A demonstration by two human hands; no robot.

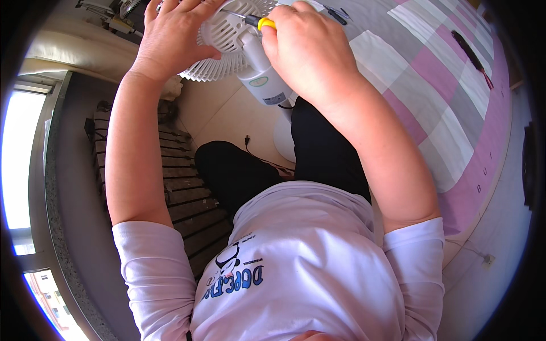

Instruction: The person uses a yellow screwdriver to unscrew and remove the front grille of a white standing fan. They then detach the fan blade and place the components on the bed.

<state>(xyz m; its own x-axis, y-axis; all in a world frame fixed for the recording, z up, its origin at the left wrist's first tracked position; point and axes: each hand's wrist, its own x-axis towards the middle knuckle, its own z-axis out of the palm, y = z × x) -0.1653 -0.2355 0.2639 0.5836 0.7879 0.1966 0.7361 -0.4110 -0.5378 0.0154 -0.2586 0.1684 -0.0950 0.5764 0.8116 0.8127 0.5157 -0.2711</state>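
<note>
A white fan (223, 40) with a round slatted cage stands in front of me, the cage at the top of the view. Its motor housing (263, 85) bears a green oval mark. My right hand (310, 48) is closed round the yellow and black handle of a screwdriver (251, 20). The thin shaft points left across the slats; I cannot tell whether its tip sits in a screw. At the cage's left side lies my left hand (177, 35), fingers spread and thumb stretched over the slats. The picture's upper edge cuts off some fingertips.
On the right is a bed with a pink, grey and white checked cover (409, 79). A dark slim tool (472, 57) and a black pen-like item (336, 16) lie on it. A slatted wooden rack (176, 170) stands left; a plug with cord (247, 141) lies near my knees.
</note>
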